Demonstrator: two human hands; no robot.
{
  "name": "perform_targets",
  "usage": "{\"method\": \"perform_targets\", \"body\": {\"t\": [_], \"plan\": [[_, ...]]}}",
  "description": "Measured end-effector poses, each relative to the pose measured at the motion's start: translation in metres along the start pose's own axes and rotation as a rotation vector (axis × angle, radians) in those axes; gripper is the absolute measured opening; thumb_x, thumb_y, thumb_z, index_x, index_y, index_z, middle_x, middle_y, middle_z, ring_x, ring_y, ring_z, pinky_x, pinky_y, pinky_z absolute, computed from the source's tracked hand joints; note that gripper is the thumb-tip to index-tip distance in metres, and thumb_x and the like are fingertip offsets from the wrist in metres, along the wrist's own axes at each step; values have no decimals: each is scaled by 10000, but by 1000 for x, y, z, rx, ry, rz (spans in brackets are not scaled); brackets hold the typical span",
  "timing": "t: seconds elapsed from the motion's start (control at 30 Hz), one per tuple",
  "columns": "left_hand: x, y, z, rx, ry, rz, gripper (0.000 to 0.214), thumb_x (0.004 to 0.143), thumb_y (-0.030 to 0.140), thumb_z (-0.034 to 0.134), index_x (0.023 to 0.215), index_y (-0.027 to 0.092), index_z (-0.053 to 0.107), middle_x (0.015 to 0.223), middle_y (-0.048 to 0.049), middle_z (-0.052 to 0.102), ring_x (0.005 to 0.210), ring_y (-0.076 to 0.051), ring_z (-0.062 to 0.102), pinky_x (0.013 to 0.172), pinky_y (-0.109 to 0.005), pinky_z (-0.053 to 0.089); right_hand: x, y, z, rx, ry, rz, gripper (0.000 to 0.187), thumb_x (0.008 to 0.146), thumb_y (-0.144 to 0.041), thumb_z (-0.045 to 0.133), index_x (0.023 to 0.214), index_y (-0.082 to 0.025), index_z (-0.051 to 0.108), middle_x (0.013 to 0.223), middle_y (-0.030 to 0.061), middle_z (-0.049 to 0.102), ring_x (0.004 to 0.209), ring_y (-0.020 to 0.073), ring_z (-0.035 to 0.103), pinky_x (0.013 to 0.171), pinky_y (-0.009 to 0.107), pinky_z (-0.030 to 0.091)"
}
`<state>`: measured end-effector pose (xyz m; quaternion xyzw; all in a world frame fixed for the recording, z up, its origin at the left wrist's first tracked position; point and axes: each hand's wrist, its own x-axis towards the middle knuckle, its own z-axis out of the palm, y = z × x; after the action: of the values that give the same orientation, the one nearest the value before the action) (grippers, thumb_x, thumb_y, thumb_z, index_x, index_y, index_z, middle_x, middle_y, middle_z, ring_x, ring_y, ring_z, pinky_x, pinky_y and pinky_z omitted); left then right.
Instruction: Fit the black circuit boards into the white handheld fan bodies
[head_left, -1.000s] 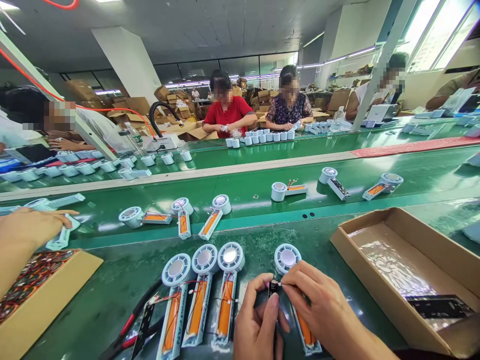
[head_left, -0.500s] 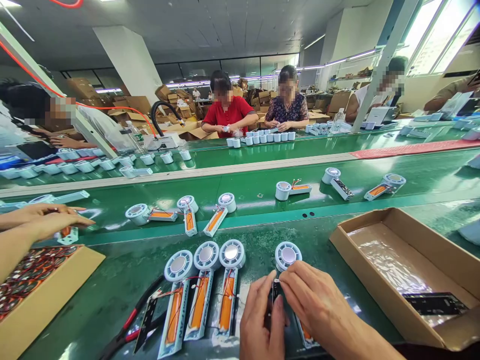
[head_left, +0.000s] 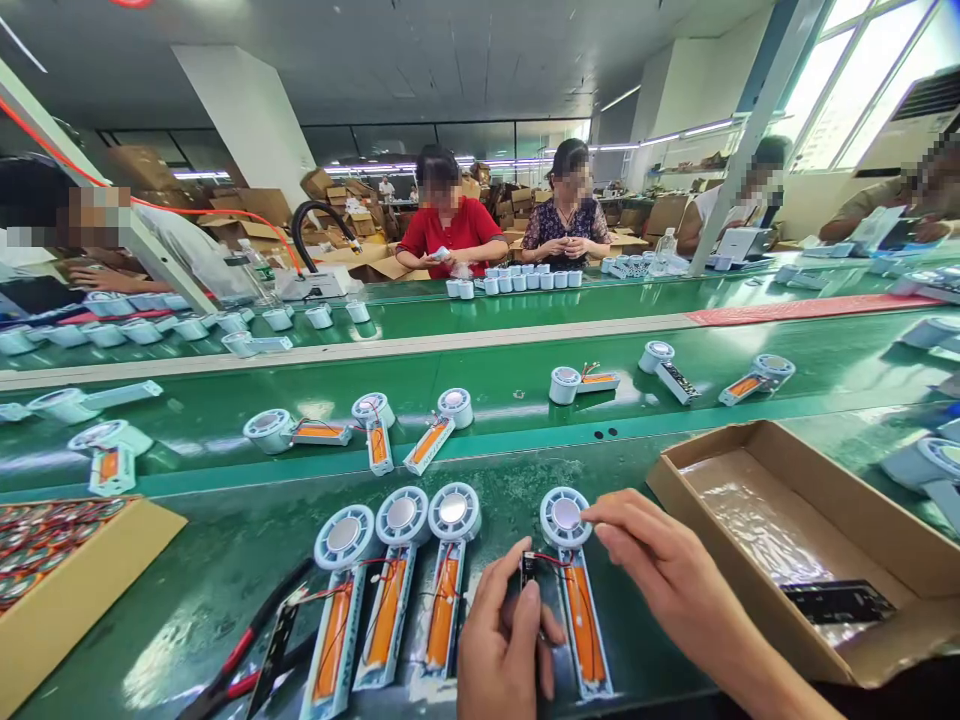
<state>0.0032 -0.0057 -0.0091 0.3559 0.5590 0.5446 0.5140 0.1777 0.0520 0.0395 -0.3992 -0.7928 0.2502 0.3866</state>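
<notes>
My left hand pinches a small black circuit board whose red wires run to the open white handheld unit in front of me. That unit has a round head and an orange battery in its handle. My right hand rests beside it, fingertips touching the round head, fingers loosely curled with nothing in them. To the left, three more open units lie side by side, orange batteries and red wires showing.
A cardboard box with a plastic liner and a black circuit board sits at right. Another cardboard box of parts is at left. More units lie on the green conveyor. Several seated people work across it.
My right hand left the small board and moved up to the unit's round head, uncovering the orange battery. The neighbour's hands at the far left withdrew, leaving a unit on the belt.
</notes>
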Motion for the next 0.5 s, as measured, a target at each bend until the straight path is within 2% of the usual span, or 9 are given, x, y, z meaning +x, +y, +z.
{"method": "perform_targets", "body": {"t": [0.1, 0.2, 0.3, 0.4, 0.5], "plan": [[2, 3, -1, -16, -34, -53, 649, 858, 578, 637, 1359, 172, 560, 578, 11, 665, 313, -61, 466, 345, -142, 321, -21, 3, -10, -21, -72, -5, 210, 1027, -185, 459, 1060, -242, 658, 944, 38, 637, 859, 157, 648, 765, 240, 534], [1, 5, -1, 4, -32, -52, 678, 835, 592, 658, 1358, 173, 560, 593, 14, 664, 331, -70, 474, 354, -156, 343, -33, -2, -5, -91, -151, -74, 220, 1019, -176, 460, 1105, -240, 651, 889, 36, 580, 770, 150, 613, 669, 231, 512], [-1, 8, -1, 18, -32, -59, 680, 839, 587, 658, 1369, 175, 549, 604, 18, 659, 343, -73, 479, 367, -165, 353, -27, -13, 1, -223, -170, -153, 222, 1008, -164, 455, 1043, -232, 663, 823, 16, 521, 674, 136, 537, 575, 220, 435], [0, 9, -1, 27, -34, -67, 688, 830, 593, 664, 1370, 182, 553, 591, 23, 649, 345, -80, 483, 366, -167, 343, -14, -19, 1, -333, -220, -194, 187, 967, -142, 506, 883, -223, 652, 809, 4, 506, 663, 133, 487, 541, 215, 359], [1, 5, -1, 30, -23, -60, 696, 829, 597, 657, 1373, 175, 552, 579, 22, 648, 331, -79, 471, 356, -168, 330, -8, -15, 1, -299, -247, -167, 226, 973, -135, 510, 791, -210, 620, 860, 12, 526, 698, 133, 500, 575, 216, 381]]}}
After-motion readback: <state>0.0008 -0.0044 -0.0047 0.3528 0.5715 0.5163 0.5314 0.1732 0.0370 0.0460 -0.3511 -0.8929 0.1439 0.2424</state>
